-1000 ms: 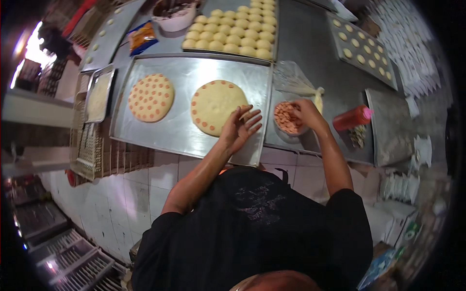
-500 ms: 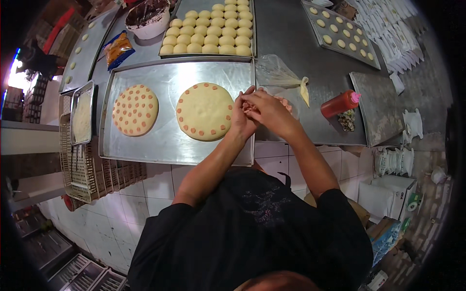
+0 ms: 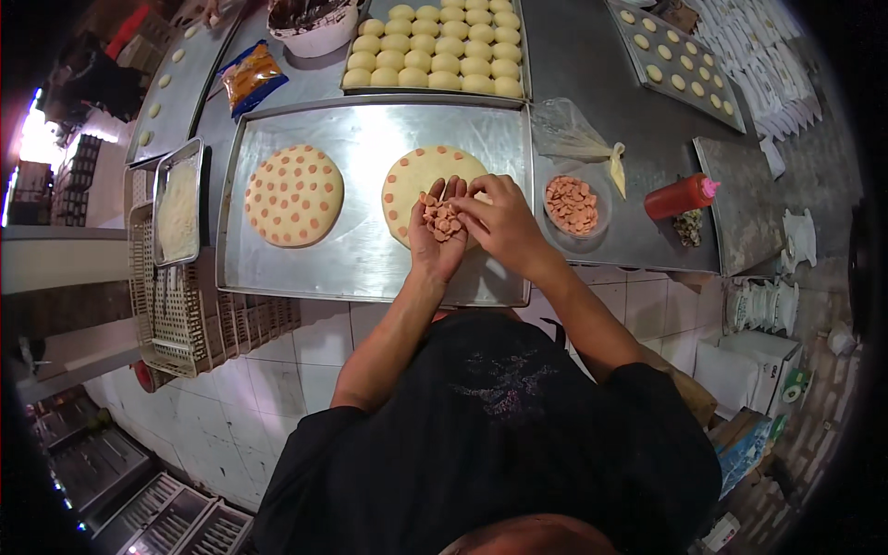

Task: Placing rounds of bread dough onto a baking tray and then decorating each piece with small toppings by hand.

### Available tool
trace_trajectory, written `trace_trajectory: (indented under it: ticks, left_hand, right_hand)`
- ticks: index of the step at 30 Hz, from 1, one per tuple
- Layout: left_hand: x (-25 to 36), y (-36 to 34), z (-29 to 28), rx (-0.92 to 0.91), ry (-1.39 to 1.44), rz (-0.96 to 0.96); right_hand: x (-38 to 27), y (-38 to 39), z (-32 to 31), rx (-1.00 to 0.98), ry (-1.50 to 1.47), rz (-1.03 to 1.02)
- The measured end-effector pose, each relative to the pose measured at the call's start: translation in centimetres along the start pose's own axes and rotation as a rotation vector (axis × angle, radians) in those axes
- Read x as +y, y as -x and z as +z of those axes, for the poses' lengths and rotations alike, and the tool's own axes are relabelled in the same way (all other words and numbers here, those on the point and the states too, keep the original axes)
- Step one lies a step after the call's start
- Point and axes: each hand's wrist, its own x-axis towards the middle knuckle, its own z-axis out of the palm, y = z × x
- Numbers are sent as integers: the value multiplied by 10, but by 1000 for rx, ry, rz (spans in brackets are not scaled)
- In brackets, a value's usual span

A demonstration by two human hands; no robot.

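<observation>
My left hand [image 3: 433, 252] is cupped palm up, holding a small heap of pink sausage slices [image 3: 441, 217]. At the edge of that heap, my right hand [image 3: 507, 222] has thumb and fingers pinched together; what lies between the fingertips is too small to make out. Both hands are over the near part of a large round dough [image 3: 430, 166], which they partly hide. Sausage slices line its visible rim, and its middle is plain. Beside it on the metal tray [image 3: 370, 273] lies another round dough [image 3: 294, 196], dotted all over with slices.
A tub of sausage slices [image 3: 572, 205] stands right of the tray, near a piping bag [image 3: 583, 139] and a red squeeze bottle [image 3: 680, 196]. Behind is a tray of dough balls [image 3: 435, 60]. A pan of pale shreds [image 3: 178, 203] sits left, on plastic crates [image 3: 166, 305].
Both hands have moved left from beside the tray's right edge to above the larger dough. The left palm now shows its slices, and the tub is uncovered to view.
</observation>
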Motion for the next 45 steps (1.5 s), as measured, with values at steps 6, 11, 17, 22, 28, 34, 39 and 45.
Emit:
trace_trajectory:
  ticks: [6, 11, 17, 22, 28, 34, 39, 45]
  left_hand:
    - [33, 20, -9, 63, -155, -5]
    - [51, 46, -33, 123, -235, -37]
    - [54, 58, -48, -12, -87, -16]
    - [39, 72, -25, 181, -79, 69]
    - [20, 73, -38, 58, -62, 104]
    - [18, 92, -43, 65, -2, 238]
    - [37, 121, -65, 66, 75, 370]
    - [37, 139, -67, 70, 86, 460]
  right_hand:
    - [-15, -8, 31, -25, 18, -84]
    - [-15, -5, 53, -157, -41, -102]
    - [-15, -3, 53, -171, -92, -167]
    - [30, -8, 31, -287, -822, 333]
    - [39, -17, 27, -607, -1131, 336]
    - [69, -25, 21, -206, -969, 603]
    - [167, -36, 45, -162, -706, 611]
    - [180, -47, 61, -233, -596, 677]
